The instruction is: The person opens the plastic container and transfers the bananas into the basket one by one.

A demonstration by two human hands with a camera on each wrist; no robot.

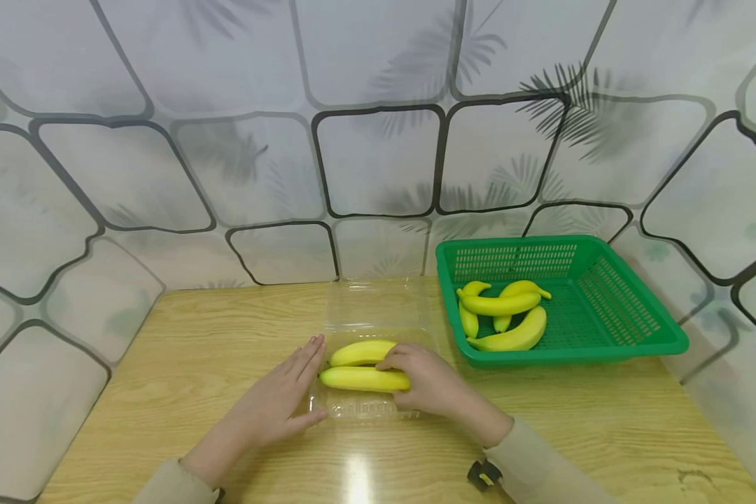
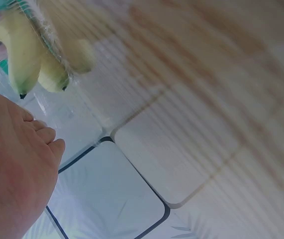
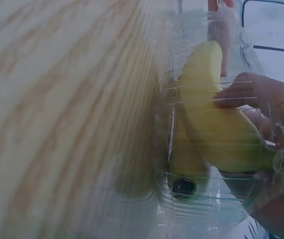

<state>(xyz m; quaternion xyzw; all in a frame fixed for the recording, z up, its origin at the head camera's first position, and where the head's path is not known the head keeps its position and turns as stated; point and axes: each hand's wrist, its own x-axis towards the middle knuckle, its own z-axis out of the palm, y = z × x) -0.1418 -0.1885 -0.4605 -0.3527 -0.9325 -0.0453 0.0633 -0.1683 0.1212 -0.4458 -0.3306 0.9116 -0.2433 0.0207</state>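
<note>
A clear plastic clamshell box (image 1: pixel 378 406) lies on the table with its lid (image 1: pixel 378 303) folded back toward the wall. Two yellow bananas are inside, a rear one (image 1: pixel 360 352) and a front one (image 1: pixel 364 379), side by side. My right hand (image 1: pixel 430 381) grips the front banana at its right end, fingers over it and thumb on the near side; the right wrist view shows this banana (image 3: pixel 226 134) through the box wall. Along the box's left side rests my left hand (image 1: pixel 281 395), fingers straight and thumb spread. The left wrist view shows the banana tips (image 2: pixel 23 74) beyond that hand.
To the right stands a green plastic basket (image 1: pixel 630 350) with several bananas (image 1: pixel 500 304) piled at its left side. The wooden table (image 1: pixel 183 350) meets a patterned backdrop (image 1: pixel 378 161) at the rear and both sides.
</note>
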